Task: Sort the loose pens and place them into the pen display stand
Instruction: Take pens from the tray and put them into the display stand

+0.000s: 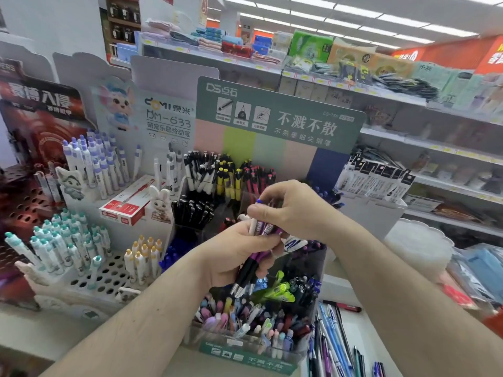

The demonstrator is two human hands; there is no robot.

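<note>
At frame centre my left hand (239, 251) grips a bundle of purple pens (255, 257) as a ready supply, while my right hand (294, 210) pinches one out above the pen display stand (245, 352); more loose pens (334, 341) lie lower right on the counter (362, 330).

Red-and-white box (125, 204) beside rabbit figure (161, 204)

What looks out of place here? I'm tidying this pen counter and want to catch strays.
Loose pens lie scattered flat on the counter right of the display stand, unsorted. A red pen lies crosswise apart from them. The left hand grips a bundle of pens; the right hand pinches one.
</note>
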